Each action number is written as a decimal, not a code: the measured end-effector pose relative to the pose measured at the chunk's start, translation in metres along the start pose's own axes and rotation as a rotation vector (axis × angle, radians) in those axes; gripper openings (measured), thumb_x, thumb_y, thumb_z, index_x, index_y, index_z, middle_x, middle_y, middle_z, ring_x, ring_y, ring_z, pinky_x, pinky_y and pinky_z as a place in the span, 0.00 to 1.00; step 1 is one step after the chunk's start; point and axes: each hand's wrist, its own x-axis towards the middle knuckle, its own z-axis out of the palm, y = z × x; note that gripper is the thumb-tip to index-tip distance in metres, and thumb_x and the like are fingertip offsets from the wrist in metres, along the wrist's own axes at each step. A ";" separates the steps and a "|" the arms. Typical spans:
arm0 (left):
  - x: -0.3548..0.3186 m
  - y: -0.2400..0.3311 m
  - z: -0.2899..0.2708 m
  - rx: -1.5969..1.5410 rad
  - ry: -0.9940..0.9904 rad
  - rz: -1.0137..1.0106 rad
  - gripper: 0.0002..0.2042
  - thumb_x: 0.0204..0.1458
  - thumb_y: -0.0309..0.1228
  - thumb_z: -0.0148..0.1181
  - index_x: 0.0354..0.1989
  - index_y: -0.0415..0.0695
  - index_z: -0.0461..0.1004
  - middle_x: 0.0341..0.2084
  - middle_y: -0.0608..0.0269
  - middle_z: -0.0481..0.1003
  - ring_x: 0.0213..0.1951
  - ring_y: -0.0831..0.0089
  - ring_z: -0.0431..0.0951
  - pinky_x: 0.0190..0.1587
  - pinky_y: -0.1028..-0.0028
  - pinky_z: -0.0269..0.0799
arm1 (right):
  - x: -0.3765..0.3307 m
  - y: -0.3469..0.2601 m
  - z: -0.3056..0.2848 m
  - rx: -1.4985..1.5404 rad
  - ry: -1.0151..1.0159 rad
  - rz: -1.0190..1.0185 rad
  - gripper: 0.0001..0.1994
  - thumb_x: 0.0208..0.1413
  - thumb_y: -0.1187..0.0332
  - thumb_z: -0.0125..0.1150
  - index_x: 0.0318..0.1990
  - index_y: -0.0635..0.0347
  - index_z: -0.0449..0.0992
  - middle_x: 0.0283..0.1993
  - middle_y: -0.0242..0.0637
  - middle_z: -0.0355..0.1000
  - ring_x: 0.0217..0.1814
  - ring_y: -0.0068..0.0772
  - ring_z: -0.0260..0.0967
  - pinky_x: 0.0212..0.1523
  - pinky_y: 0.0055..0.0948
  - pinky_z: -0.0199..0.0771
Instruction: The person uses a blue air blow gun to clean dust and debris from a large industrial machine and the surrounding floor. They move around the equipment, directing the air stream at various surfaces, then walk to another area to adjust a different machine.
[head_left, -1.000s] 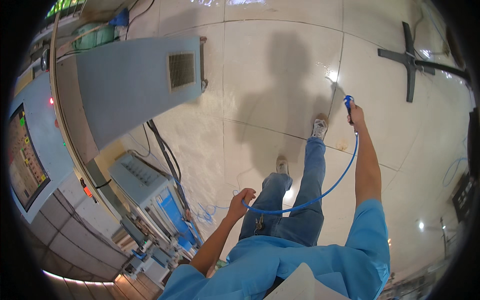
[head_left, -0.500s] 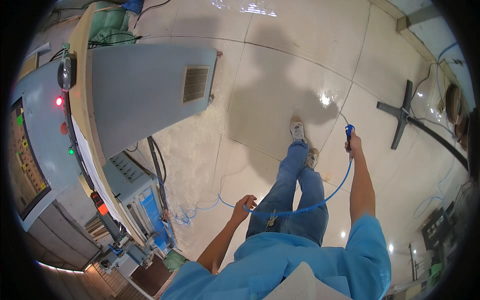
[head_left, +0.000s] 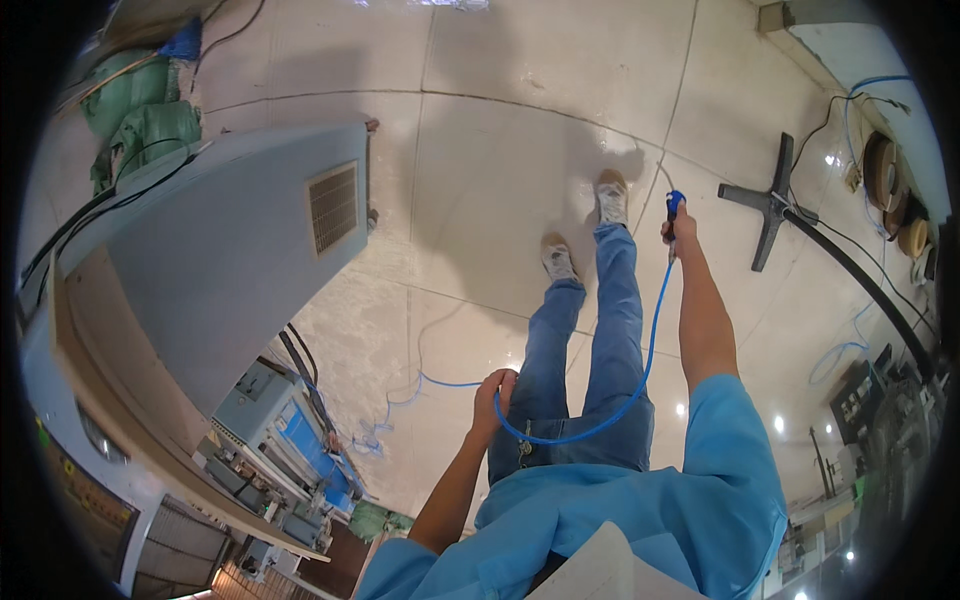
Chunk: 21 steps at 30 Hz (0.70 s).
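Observation:
My right hand is closed around a blue-and-black air blow gun, held out ahead on the right, its thin pale nozzle pointing away from me. From the gun's base a blue air hose hangs in a loop across the front of my jeans. Its other stretch passes through my left hand, whose fingers are curled round it near my left thigh. Beyond that hand the hose trails left and lies in loose curls on the floor.
A blue-grey machine cabinet with a vent stands on the left, another machine behind it. At right are a black cross-shaped stand base with a curved pole, loose cables and brown rolls. Green sacks lie far left.
My feet have changed places in a step, and the surroundings have shifted in view. Both hands keep their hold; the left has come up slightly, and the gun sits farther forward.

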 end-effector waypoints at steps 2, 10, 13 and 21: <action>0.005 0.012 0.022 0.028 -0.005 -0.037 0.16 0.65 0.39 0.53 0.41 0.38 0.79 0.34 0.49 0.80 0.40 0.56 0.79 0.44 0.65 0.72 | 0.019 -0.002 -0.001 0.035 -0.046 0.087 0.28 0.66 0.37 0.44 0.30 0.54 0.66 0.17 0.37 0.68 0.15 0.33 0.65 0.16 0.33 0.64; 0.042 0.073 0.056 0.211 -0.017 0.043 0.18 0.65 0.40 0.49 0.36 0.37 0.78 0.31 0.45 0.77 0.40 0.50 0.76 0.44 0.59 0.70 | 0.021 0.019 0.045 0.073 -0.325 0.347 0.30 0.66 0.35 0.41 0.32 0.55 0.70 0.17 0.34 0.68 0.15 0.31 0.67 0.15 0.33 0.66; 0.050 0.093 0.057 0.184 -0.025 -0.001 0.18 0.65 0.40 0.49 0.34 0.37 0.77 0.31 0.45 0.77 0.39 0.48 0.76 0.43 0.58 0.69 | 0.006 0.017 0.057 -0.142 -0.324 0.354 0.29 0.67 0.37 0.43 0.31 0.56 0.70 0.17 0.35 0.67 0.14 0.31 0.67 0.13 0.33 0.64; 0.059 0.125 0.060 0.222 -0.023 0.045 0.14 0.64 0.36 0.52 0.35 0.38 0.77 0.31 0.45 0.77 0.38 0.47 0.76 0.44 0.57 0.70 | 0.005 -0.040 0.064 -0.508 -0.299 0.163 0.28 0.66 0.38 0.46 0.29 0.55 0.66 0.15 0.35 0.65 0.10 0.31 0.61 0.10 0.31 0.59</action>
